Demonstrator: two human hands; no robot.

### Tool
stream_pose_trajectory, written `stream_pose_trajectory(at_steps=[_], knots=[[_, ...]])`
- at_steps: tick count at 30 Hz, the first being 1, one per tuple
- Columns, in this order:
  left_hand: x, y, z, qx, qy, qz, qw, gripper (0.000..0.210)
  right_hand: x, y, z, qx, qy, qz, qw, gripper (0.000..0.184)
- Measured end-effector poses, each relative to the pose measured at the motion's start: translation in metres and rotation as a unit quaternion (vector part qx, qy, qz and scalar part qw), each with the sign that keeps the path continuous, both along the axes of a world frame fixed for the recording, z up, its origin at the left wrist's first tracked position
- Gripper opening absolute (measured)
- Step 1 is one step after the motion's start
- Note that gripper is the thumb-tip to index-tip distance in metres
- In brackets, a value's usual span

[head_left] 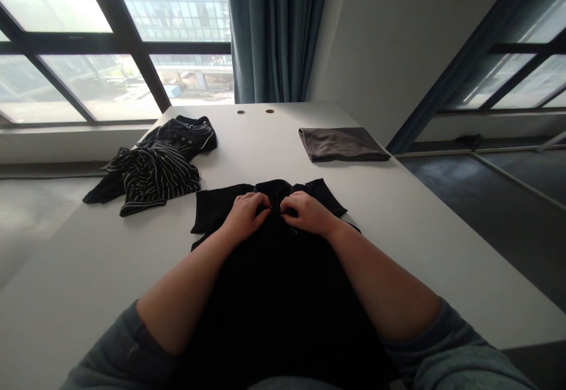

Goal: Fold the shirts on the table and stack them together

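Head view: a white tabletop [252, 151] spans the middle of the frame, with two round holes [241, 112] near its far edge. At upper left, dark-framed windows [128, 0] show a building outside; a blue-grey curtain [278, 30] hangs at upper centre beside a plain wall [393, 30]. Crumpled dark clothes [161, 171] lie at left, a folded grey cloth [342, 144] at right. At centre lies a black garment [221, 201], pinched by the left hand [246, 216] and right hand [307, 213].
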State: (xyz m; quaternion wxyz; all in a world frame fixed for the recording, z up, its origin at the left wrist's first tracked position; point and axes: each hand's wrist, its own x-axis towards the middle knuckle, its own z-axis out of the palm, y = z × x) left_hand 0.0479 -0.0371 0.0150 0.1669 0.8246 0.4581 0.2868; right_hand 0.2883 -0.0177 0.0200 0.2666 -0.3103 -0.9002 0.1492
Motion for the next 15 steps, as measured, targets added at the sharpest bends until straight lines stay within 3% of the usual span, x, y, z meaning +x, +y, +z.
stream_pose_trajectory(at_steps=[3, 7, 15], knots=[[-0.0034, 0.0014, -0.0046, 0.025, 0.077, -0.018, 0.997, 0.024, -0.0002, -0.0010, 0.0011, 0.001, -0.023, 0.011, 1.000, 0.013], [-0.0066, 0.0037, -0.0061, 0.040, 0.107, -0.031, 0.993, 0.018, -0.0011, -0.0033, 0.0036, 0.007, -0.011, 0.017, 1.000, 0.015], [-0.0006, 0.0020, 0.0017, -0.036, -0.016, -0.031, 0.999, 0.008, -0.0058, -0.0059, 0.0063, 0.053, -0.034, 0.034, 0.997, 0.012]])
